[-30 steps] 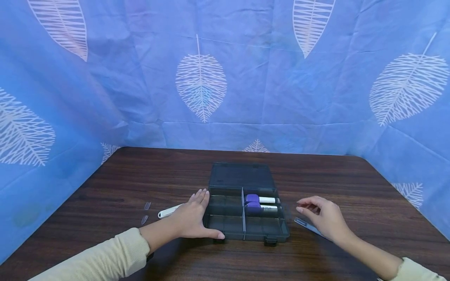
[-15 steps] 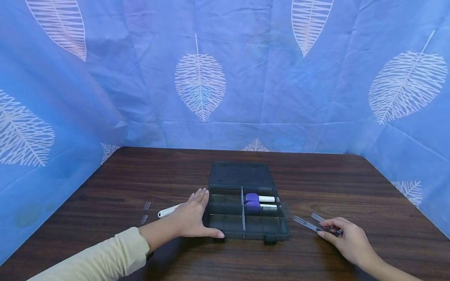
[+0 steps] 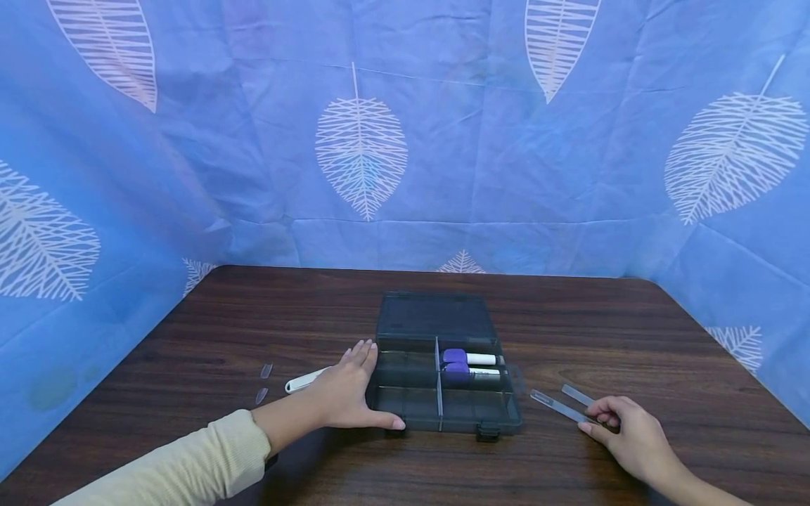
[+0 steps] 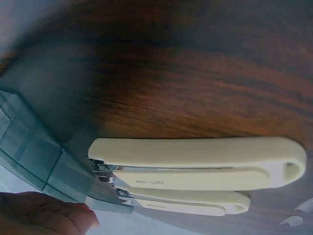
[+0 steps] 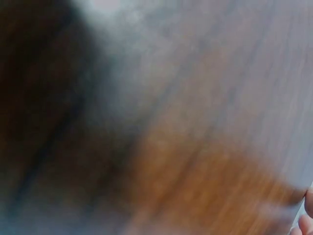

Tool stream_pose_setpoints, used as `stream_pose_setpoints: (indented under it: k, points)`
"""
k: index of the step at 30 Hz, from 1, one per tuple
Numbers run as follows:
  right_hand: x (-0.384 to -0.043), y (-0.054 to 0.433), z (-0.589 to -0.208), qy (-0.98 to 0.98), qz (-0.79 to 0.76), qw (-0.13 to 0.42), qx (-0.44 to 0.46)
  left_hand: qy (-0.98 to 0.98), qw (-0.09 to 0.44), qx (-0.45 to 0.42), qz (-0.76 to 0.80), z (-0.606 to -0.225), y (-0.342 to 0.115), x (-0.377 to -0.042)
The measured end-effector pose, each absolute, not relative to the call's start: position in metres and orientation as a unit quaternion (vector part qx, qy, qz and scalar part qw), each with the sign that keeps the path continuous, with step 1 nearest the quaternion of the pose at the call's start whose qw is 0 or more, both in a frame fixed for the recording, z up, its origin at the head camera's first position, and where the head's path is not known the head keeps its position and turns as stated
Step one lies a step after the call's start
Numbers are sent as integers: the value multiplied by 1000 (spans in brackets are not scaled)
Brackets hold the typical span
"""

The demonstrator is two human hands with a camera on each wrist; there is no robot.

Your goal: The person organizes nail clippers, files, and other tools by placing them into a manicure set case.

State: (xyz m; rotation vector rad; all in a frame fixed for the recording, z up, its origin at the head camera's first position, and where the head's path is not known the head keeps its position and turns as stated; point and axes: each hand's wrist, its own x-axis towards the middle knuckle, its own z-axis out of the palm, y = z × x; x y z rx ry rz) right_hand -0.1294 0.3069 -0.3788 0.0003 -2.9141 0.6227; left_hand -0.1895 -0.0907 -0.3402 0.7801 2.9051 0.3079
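My left hand (image 3: 342,393) rests with fairly straight fingers against the left side of a dark translucent compartment box (image 3: 408,407), its thumb at the front edge. The box's lid (image 3: 436,314) lies folded back. Two purple nail polish bottles (image 3: 454,357) with white caps lie in its back right compartment. To the right, my right hand (image 3: 633,436) pinches the near end of a clear nail file (image 3: 553,405); a second nail file (image 3: 576,395) lies beside it, partly behind the fingers. Two cream nail clippers (image 4: 195,152) lie side by side under my left wrist.
Two small clear nail-tip-shaped pieces (image 3: 266,370) lie at the left on the dark wooden table (image 3: 304,302). A blue cloth (image 3: 443,140) with white leaf prints hangs around the table's far edge and sides. The right wrist view is mostly blurred table.
My right hand has moved right and toward me from beside the box, down to the nail files' near ends, uncovering both files. My left hand and the box have stayed put.
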Motion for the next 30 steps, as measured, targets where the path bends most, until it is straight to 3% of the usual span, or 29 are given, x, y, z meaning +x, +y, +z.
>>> stream_pose_setpoints:
  k: [24, 30]
  points:
    - [-133, 303, -370, -975, 222, 30, 10, 959, 59, 258, 102, -341, -91, -191]
    - [-133, 301, -366, -973, 222, 54, 18, 959, 63, 257, 100, -341, -91, -192]
